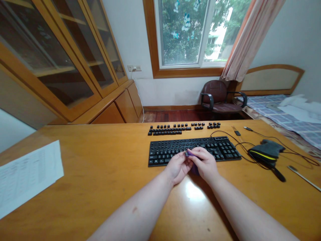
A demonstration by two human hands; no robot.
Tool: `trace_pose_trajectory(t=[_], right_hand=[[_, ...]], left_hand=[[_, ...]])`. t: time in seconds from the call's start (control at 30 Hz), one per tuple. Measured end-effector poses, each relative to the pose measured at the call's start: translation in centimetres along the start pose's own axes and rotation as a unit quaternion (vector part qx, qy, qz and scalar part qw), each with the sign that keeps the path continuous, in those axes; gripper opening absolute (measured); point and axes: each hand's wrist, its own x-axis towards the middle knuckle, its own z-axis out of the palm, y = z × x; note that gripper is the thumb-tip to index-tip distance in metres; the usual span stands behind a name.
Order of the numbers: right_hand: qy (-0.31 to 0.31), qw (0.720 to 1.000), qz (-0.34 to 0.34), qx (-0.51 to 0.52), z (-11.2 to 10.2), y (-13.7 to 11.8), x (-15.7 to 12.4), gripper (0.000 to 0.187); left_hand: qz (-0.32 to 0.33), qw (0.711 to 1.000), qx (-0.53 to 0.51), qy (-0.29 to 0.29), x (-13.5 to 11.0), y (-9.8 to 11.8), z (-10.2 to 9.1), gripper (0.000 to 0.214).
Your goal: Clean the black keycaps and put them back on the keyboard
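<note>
A black keyboard [193,150] lies on the wooden desk [100,160], with rows of loose black keycaps [173,130] laid out behind it. My left hand [177,167] and my right hand [204,163] meet just in front of the keyboard's lower edge. Both are closed around a small purple thing [190,154], pinched between the fingertips. Part of it shows purple below my right hand. What exactly it is I cannot make out.
A printed sheet of paper [27,174] lies at the desk's left edge. A black pouch with a yellow stripe [265,152], cables [240,144] and a thin tool [303,177] lie at the right. Beyond the desk stand a chair [220,97], a bed and glass-door cabinets.
</note>
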Motion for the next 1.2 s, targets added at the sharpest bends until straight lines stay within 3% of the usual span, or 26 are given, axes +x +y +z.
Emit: trace_pose_trajectory(t=[0.3,0.37,0.53,0.63,0.73,1.0,1.2], right_hand=[[0.13,0.99,0.054,0.021,-1.1,0.0,0.4,0.019],[0.117,0.991,0.058,0.025,-1.4,0.2,0.3,0.018],[0.004,0.999,0.044,-0.002,-2.2,-0.1,0.2,0.019],[-0.046,0.995,-0.023,-0.091,-2.3,-0.7,0.6,0.022],[-0.083,0.986,-0.095,-0.11,-2.4,-0.9,1.1,0.021],[-0.09,0.986,-0.095,-0.105,-2.6,-0.5,1.4,0.016],[0.018,0.979,-0.032,-0.201,-4.2,1.7,2.6,0.017]], left_hand=[[0.027,0.999,-0.017,0.038,0.2,0.1,0.0,0.012],[0.026,0.999,-0.014,0.042,0.2,0.0,-0.1,0.011],[0.023,0.999,0.003,0.043,0.2,-0.2,-0.4,0.013],[0.01,0.999,0.018,0.041,0.2,-0.2,-0.3,0.015],[0.005,0.999,0.026,0.036,0.1,-0.2,-0.3,0.015],[0.014,0.998,0.05,0.033,0.3,-0.2,-0.4,0.015],[0.0,0.996,0.083,0.03,0.4,-0.2,-0.7,0.025]])
